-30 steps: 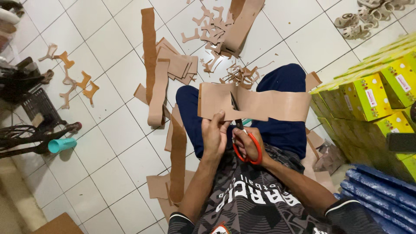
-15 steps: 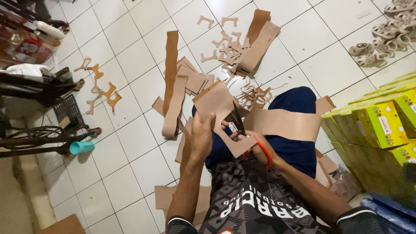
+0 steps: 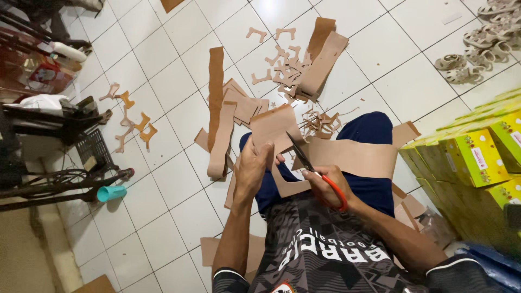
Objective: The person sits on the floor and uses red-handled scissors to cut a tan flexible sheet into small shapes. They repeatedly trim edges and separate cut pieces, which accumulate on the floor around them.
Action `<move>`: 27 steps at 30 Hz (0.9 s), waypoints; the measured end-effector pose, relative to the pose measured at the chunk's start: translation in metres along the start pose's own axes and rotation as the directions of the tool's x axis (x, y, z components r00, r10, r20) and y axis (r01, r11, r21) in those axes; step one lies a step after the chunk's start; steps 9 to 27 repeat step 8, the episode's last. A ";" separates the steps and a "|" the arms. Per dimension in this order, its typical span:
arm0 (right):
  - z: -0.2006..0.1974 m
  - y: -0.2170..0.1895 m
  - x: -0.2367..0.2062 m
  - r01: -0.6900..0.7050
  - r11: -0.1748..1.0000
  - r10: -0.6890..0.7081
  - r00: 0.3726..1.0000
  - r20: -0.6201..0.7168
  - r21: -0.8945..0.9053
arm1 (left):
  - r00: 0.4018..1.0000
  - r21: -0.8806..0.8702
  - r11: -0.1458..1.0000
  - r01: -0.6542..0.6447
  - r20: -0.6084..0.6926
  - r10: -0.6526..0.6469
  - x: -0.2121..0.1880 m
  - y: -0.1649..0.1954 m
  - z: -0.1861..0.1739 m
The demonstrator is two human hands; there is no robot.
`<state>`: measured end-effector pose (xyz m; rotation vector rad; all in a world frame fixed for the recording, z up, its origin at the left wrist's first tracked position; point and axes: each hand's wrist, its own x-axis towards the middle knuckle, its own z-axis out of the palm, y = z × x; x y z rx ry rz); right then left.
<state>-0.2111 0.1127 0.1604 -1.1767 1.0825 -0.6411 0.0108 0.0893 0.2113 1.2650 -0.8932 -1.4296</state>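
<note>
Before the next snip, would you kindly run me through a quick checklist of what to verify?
1. Left hand grips the tan sheet: ok.
2. Right hand in the red scissors handles: ok.
3. Blades open and against the sheet: ok.
4. Left fingers clear of the blades: cannot tell, they sit close.
5. Long strip rests across the lap, not tangled: ok.
6. Cut line on the sheet: cannot tell, no marking shows.

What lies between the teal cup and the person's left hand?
In the head view, only bare white floor tiles and a long tan strip lie between the teal cup and left hand.
</note>
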 end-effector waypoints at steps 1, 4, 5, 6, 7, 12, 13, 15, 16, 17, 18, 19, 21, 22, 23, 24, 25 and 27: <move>0.000 -0.001 0.002 -0.039 0.994 0.039 0.999 0.006 0.102 | 1.000 -0.014 1.000 0.021 0.009 -0.021 0.006 -0.004 0.000; -0.007 -0.011 0.010 -0.034 0.991 0.038 0.999 -0.035 0.133 | 0.994 -0.246 0.964 0.103 -0.009 -0.108 0.028 -0.020 0.015; -0.008 -0.014 0.010 -0.020 0.995 0.026 0.998 -0.058 0.098 | 0.996 -0.223 0.970 0.093 0.004 -0.095 0.037 -0.023 0.014; -0.008 -0.015 0.008 -0.072 0.984 0.077 0.997 -0.028 0.166 | 0.996 -0.201 0.975 0.090 0.011 -0.089 0.043 -0.027 0.009; -0.010 -0.016 0.007 -0.125 0.965 0.127 0.992 0.007 0.231 | 0.996 -0.181 0.980 0.086 0.017 -0.084 0.050 -0.031 0.003; -0.012 -0.018 0.007 -0.175 0.941 0.169 0.985 0.045 0.290 | 0.994 0.001 0.994 0.111 0.007 -0.111 0.056 -0.033 -0.004; -0.012 -0.018 0.007 -0.175 0.941 0.169 0.985 0.045 0.290 | 0.994 0.001 0.994 0.111 0.007 -0.111 0.056 -0.033 -0.004; -0.012 -0.018 0.007 -0.175 0.941 0.169 0.985 0.045 0.290 | 0.994 0.001 0.994 0.111 0.007 -0.111 0.056 -0.033 -0.004; -0.012 -0.018 0.007 -0.175 0.941 0.169 0.985 0.045 0.290 | 0.994 0.001 0.994 0.111 0.007 -0.111 0.056 -0.033 -0.004; -0.012 -0.018 0.007 -0.175 0.941 0.169 0.985 0.045 0.290 | 0.994 0.001 0.994 0.111 0.007 -0.111 0.056 -0.033 -0.004; -0.012 -0.018 0.007 -0.175 0.941 0.169 0.985 0.045 0.290 | 0.994 0.001 0.994 0.111 0.007 -0.111 0.056 -0.033 -0.004; -0.012 -0.018 0.007 -0.175 0.941 0.169 0.985 0.045 0.290 | 0.994 0.001 0.994 0.111 0.007 -0.111 0.056 -0.033 -0.004; -0.012 -0.018 0.007 -0.175 0.941 0.169 0.985 0.045 0.290 | 0.994 0.001 0.994 0.111 0.007 -0.111 0.056 -0.033 -0.004; -0.012 -0.018 0.007 -0.175 0.941 0.169 0.985 0.045 0.290 | 0.994 0.001 0.994 0.111 0.007 -0.111 0.056 -0.033 -0.004; -0.012 -0.018 0.007 -0.175 0.941 0.169 0.985 0.045 0.290 | 0.994 0.001 0.994 0.111 0.007 -0.111 0.056 -0.033 -0.004; -0.012 -0.018 0.007 -0.175 0.941 0.169 0.985 0.045 0.290 | 0.994 0.001 0.994 0.111 0.007 -0.111 0.056 -0.033 -0.004; -0.012 -0.018 0.007 -0.175 0.941 0.169 0.985 0.045 0.290 | 0.994 0.001 0.994 0.111 0.007 -0.111 0.056 -0.033 -0.004; -0.012 -0.018 0.007 -0.175 0.941 0.169 0.985 0.045 0.290 | 0.994 0.001 0.994 0.111 0.007 -0.111 0.056 -0.033 -0.004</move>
